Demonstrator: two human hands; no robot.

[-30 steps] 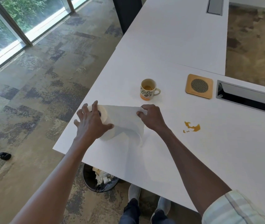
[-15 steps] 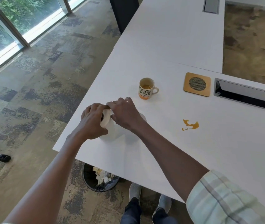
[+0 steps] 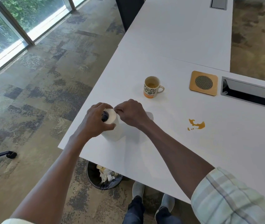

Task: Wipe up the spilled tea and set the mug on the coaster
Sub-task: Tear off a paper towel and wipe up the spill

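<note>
So right now the left hand (image 3: 96, 122) is wrapped around the top of the paper towel roll (image 3: 112, 126) near the bench (image 3: 169, 159) edge, and the right hand (image 3: 131, 113) is pinching the sheet at the roll's rim. I'd pin the roll down hard and tear sideways in one quick snap. The tea spill (image 3: 196, 124) sits off to the right; the mug (image 3: 152, 87) stands apart from the coaster (image 3: 203, 82).

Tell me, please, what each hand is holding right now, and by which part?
The left hand grips the paper towel roll around its top end; the right hand pinches the loose sheet's edge at the roll's top.
</note>
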